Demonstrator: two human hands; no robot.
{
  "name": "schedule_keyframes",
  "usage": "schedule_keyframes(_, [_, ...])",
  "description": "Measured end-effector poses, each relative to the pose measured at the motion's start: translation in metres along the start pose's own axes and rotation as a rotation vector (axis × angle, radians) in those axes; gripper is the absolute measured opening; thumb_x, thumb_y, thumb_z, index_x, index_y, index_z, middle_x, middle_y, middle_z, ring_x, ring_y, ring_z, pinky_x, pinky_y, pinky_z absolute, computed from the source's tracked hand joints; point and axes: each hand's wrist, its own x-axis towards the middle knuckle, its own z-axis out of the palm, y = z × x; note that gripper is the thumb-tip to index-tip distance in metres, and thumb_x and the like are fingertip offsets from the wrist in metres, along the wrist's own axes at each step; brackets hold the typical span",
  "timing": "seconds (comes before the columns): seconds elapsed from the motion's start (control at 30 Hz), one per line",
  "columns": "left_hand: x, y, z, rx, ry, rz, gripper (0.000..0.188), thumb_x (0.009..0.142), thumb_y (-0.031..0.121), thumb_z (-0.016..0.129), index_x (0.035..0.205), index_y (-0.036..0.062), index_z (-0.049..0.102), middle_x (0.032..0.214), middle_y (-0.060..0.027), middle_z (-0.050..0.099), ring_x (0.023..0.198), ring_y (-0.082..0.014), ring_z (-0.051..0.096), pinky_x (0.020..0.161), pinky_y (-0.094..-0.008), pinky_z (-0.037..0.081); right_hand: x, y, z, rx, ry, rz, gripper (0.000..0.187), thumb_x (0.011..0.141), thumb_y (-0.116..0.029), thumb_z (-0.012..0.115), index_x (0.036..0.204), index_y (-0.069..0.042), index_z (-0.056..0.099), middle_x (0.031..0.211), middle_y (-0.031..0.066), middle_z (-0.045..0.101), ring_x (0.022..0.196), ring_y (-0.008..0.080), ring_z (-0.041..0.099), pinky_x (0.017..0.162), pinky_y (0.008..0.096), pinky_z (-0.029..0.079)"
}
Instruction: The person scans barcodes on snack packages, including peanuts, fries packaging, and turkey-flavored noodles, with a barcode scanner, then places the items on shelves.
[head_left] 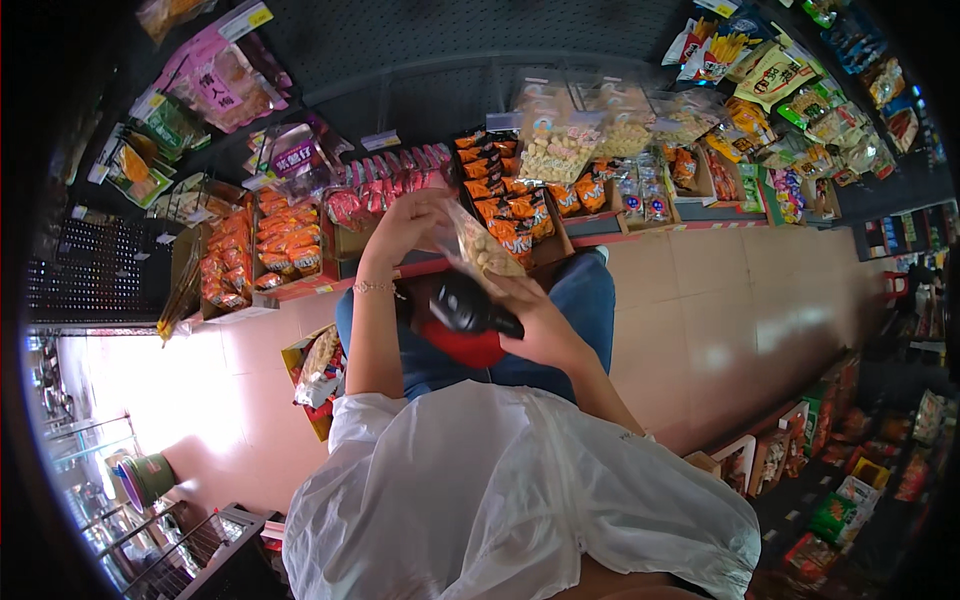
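My left hand (408, 228) is raised in front of the shelf, its fingers closed on the top of a clear plastic bag (478, 245) of pale, nut-like snack pieces. The bag hangs slanted between my two hands. Held in my right hand (548, 325) is a black handheld device (462, 303) with a rounded head and a short handle; its exact kind is not clear. Fingers of that same hand also touch the bag's lower end. Similar bags of pale snacks (560, 150) hang on the rack just beyond.
Boxes of orange snack packets (505, 205) and pink packets (390, 180) line the low shelf ahead. My knees (585, 300) are close to its edge. An open yellow carton (318, 375) stands on the tiled floor (700, 310) at left. More stocked shelves (850, 490) run along the right.
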Motion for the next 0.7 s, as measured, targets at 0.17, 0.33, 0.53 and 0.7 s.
schedule_keyframes(0.17, [0.009,-0.008,0.020,1.027,0.120,0.281,0.062,0.070,0.004,0.046,0.127,0.0215,0.027,0.070,-0.0162,0.058,0.065,-0.0321,0.057,0.054,-0.0401,0.046,-0.022,0.023,-0.021,0.488,-0.332,0.174,0.044,0.062,-0.008,0.059,0.104,-0.002,0.049,0.105,0.0126,0.051,0.090,0.0225,0.051,0.079,0.0307,0.040])
schedule_keyframes(0.33, [0.031,0.018,0.050,1.122,0.382,0.353,0.052,0.073,0.004,0.042,0.122,0.0155,0.033,0.074,-0.0159,0.058,0.065,-0.0328,0.057,0.059,-0.0409,0.046,-0.053,0.113,-0.026,1.502,-0.099,0.538,0.036,0.070,-0.006,0.053,0.105,-0.004,0.045,0.076,0.0008,0.048,0.068,0.0104,0.047,0.069,0.0282,0.041])
schedule_keyframes(0.53, [0.063,0.003,0.035,0.942,0.260,0.351,0.017,0.070,0.000,0.045,0.084,0.0028,0.053,0.073,-0.0156,0.059,0.070,-0.0319,0.057,0.061,-0.0395,0.045,-0.072,0.186,0.011,2.520,0.534,-0.010,0.034,0.070,-0.004,0.053,0.103,-0.009,0.044,0.067,-0.0034,0.036,0.063,0.0052,0.039,0.067,0.0216,0.036])
schedule_keyframes(0.7, [0.098,-0.012,0.061,0.854,0.161,0.236,0.013,0.070,0.003,0.046,0.078,0.0006,0.055,0.067,-0.0146,0.059,0.065,-0.0278,0.059,0.059,-0.0326,0.045,-0.087,0.220,0.010,2.603,0.788,-0.043,0.031,0.071,-0.004,0.052,0.101,-0.008,0.047,0.070,-0.0024,0.039,0.065,0.0062,0.041,0.067,0.0208,0.037])
